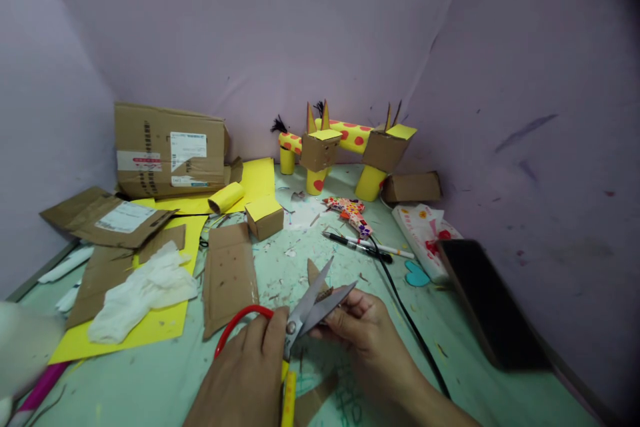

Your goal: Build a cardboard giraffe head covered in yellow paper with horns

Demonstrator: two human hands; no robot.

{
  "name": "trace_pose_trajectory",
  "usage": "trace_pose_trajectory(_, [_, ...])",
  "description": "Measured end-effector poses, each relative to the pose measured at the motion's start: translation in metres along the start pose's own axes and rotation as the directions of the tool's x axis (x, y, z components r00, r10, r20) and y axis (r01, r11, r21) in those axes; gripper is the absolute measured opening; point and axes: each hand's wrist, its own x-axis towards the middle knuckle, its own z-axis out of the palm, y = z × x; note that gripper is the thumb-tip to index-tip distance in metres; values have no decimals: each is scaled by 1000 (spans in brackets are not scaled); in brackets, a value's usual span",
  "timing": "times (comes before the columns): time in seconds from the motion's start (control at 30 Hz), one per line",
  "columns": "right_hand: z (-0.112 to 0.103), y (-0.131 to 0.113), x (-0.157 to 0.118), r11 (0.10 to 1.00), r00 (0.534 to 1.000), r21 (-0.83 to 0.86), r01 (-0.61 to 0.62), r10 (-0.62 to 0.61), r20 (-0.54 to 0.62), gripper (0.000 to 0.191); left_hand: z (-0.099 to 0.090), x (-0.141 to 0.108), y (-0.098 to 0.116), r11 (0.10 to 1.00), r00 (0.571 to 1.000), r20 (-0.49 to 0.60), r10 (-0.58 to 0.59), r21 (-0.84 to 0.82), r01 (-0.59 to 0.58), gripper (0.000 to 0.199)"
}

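While L hand (pixel 245 367) grips scissors (pixel 306 310), R hand (pixel 369 332) holds cardbd pc (pixel 325 293).

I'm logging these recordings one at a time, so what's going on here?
A person's left hand grips metal scissors with red and yellow handles, blades open around a small brown cardboard piece. The right hand pinches that piece in its fingers. Two yellow, red-spotted animal figures with brown cardboard heads stand at the back of the pale green table. A flower-patterned glue gun with a black cord lies in front of them.
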Motion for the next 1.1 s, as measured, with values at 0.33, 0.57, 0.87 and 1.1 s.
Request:
trace_pose_trajectory(0.33, [-3,3,0,999,999,-39,37,-39,-32,21,0,2,1,994,997,78,-4,113,-5,63])
trace_pose_trajectory(0.57, [-5,5,1,996,998,-62,59,-61,-31,23,-1,0,4,983,997,72,-5,185,-8,64])
trace_pose_trajectory(0.87, [-7,5,3,998,998,-51,46,-48,-40,25,-8,-1,11,972,995,104,-3,236,-22,63])
trace_pose_trajectory(1.1, [-7,5,2,998,998,-62,29,-32,-53,25,-2,0,1,976,994,105,15,214,-38,62])
